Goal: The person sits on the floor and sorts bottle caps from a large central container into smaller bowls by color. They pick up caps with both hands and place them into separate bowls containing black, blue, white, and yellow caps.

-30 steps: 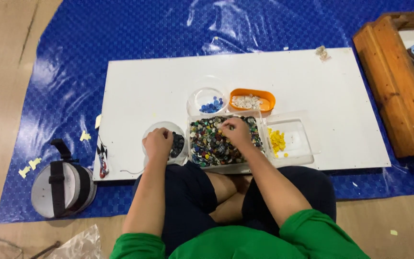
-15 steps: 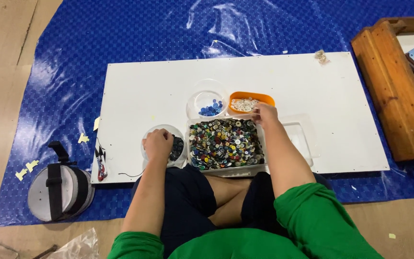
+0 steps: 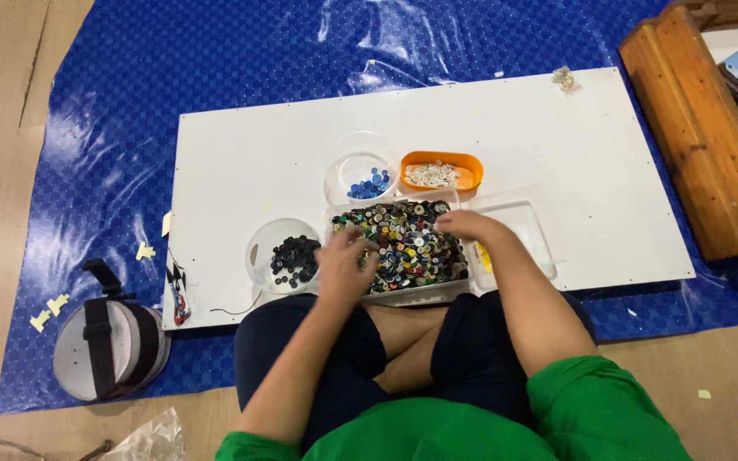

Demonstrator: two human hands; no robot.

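Mixed buttons (image 3: pixel 403 243) of many colours fill a clear rectangular tray (image 3: pixel 412 294) that sits at the near edge of the white surface (image 3: pixel 249 162), just in front of the person's crossed legs. The left hand (image 3: pixel 345 266) lies over the left side of the heap, its fingers curled down into the buttons; it is blurred, and whether it has pinched one I cannot tell. The right hand (image 3: pixel 470 226) rests on the right rim of the heap with fingers loosely bent and touching the buttons; whether it is closed on anything is also not clear. Both forearms come out of green sleeves (image 3: pixel 591 410) at the bottom of the view.

Just left of the tray stands a round clear bowl (image 3: pixel 260 256) holding black buttons (image 3: pixel 295 259). Just right of the tray lies a clear lid-like tray (image 3: pixel 531 235) with a few yellow buttons (image 3: pixel 484 258) beside the right forearm. Behind the heap stands a second round clear bowl (image 3: pixel 356 158) with blue buttons (image 3: pixel 369 183), and beside it an orange oval dish (image 3: pixel 442 160) with white buttons (image 3: pixel 435 174).

The surface rests on a blue tarp (image 3: pixel 215 51) spread over the floor. Off the near left corner a round grey case with a black strap (image 3: pixel 108 341) sits on the tarp. At the far right a wooden box (image 3: pixel 694 128) lies on the tarp, well apart from the hands.
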